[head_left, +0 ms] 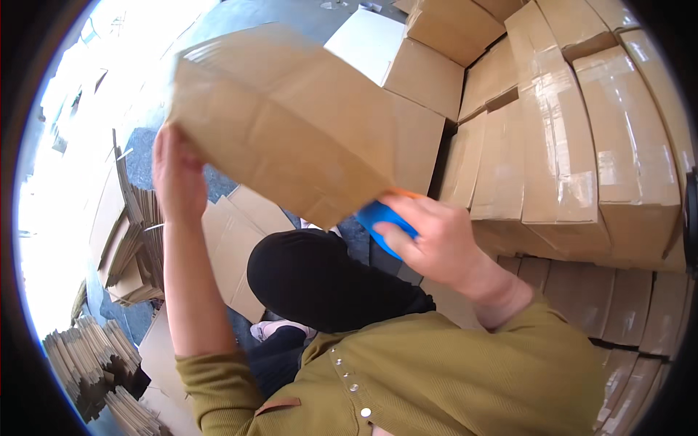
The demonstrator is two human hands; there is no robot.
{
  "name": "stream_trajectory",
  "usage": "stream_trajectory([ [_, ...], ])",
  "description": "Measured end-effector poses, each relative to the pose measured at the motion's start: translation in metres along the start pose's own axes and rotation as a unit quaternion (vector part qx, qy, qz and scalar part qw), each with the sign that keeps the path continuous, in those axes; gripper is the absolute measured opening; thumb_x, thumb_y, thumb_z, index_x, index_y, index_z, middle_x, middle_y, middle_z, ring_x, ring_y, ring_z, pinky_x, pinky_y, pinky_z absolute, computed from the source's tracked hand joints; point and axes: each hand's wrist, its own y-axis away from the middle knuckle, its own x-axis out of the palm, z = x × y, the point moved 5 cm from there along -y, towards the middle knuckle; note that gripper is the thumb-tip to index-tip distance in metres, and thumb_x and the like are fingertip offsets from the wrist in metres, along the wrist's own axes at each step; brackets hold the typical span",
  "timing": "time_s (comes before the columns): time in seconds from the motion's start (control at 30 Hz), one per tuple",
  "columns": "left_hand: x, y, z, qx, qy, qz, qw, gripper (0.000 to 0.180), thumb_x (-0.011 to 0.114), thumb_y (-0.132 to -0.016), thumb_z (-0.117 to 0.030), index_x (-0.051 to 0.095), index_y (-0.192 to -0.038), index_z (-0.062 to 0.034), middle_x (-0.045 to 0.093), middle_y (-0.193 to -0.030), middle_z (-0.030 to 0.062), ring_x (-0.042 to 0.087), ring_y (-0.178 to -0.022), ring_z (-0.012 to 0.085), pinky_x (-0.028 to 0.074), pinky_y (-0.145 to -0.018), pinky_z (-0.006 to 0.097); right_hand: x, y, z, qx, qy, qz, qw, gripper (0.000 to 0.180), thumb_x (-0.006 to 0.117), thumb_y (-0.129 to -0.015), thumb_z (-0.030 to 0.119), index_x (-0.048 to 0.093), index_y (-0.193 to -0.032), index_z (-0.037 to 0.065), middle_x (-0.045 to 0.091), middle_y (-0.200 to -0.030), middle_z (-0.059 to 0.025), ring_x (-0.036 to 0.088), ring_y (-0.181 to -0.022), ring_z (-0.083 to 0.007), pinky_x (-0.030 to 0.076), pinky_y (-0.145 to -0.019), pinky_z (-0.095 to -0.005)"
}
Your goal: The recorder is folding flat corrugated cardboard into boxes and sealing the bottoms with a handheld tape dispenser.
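A folded brown cardboard piece (283, 123) is raised in front of me, tilted, with its edges slightly smeared by motion. My left hand (179, 171) grips its left corner, the fingers partly hidden behind it. Closed in my right hand (432, 236) is a blue rounded tool (389, 227) with an orange part showing above the fingers; its exact kind is not clear. The tool lies against or very near the cardboard's lower right corner. My knee in black (313, 280) is just below the cardboard.
Taped cardboard boxes (560, 138) are stacked along the right side. Bundled flat cardboard (134, 240) stands at the left, with more bundles (87, 356) at the lower left. Loose cardboard sheets (236, 247) lie on the floor. A white panel (366, 45) sits at the back.
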Motion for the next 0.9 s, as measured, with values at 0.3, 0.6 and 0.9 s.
stream_trajectory([
  [0.3,0.216,0.036,0.167,-0.324,-0.193,0.283,0.882,0.062,0.05,-0.103,-0.038,0.034,-0.152,-0.0031,0.046,-0.147,0.0154,0.046,-0.135,0.0276,0.044,-0.105,0.038,0.074,0.031,-0.142,0.336,-0.086,0.018,0.938,0.044,0.068,-0.088,0.033,0.065,-0.124,0.007,0.072,-0.099,-0.0203,0.07,-0.091,-0.0358,0.055,-0.081,-0.0402],
  [0.6,0.198,0.008,0.183,-0.297,-0.099,0.194,0.93,0.048,0.05,-0.104,-0.033,0.051,-0.139,-0.0007,0.06,-0.132,0.0111,0.052,-0.127,0.0207,0.04,-0.106,0.034,0.142,-0.043,-0.158,0.38,-0.445,0.095,0.806,0.026,0.066,-0.095,0.016,0.069,-0.113,-0.003,0.071,-0.097,-0.0067,0.065,-0.085,-0.012,0.054,-0.077,-0.0277],
  [0.9,0.159,-0.004,0.146,-0.205,-0.127,0.145,0.959,0.052,0.048,-0.105,-0.04,0.049,-0.142,-0.0039,0.054,-0.142,0.0124,0.048,-0.134,0.0243,0.037,-0.111,0.04,0.145,-0.102,-0.198,0.32,-0.512,0.034,0.797,0.039,0.064,-0.094,0.014,0.061,-0.13,0.0,0.067,-0.114,-0.0086,0.064,-0.102,-0.0152,0.052,-0.092,-0.0277],
])
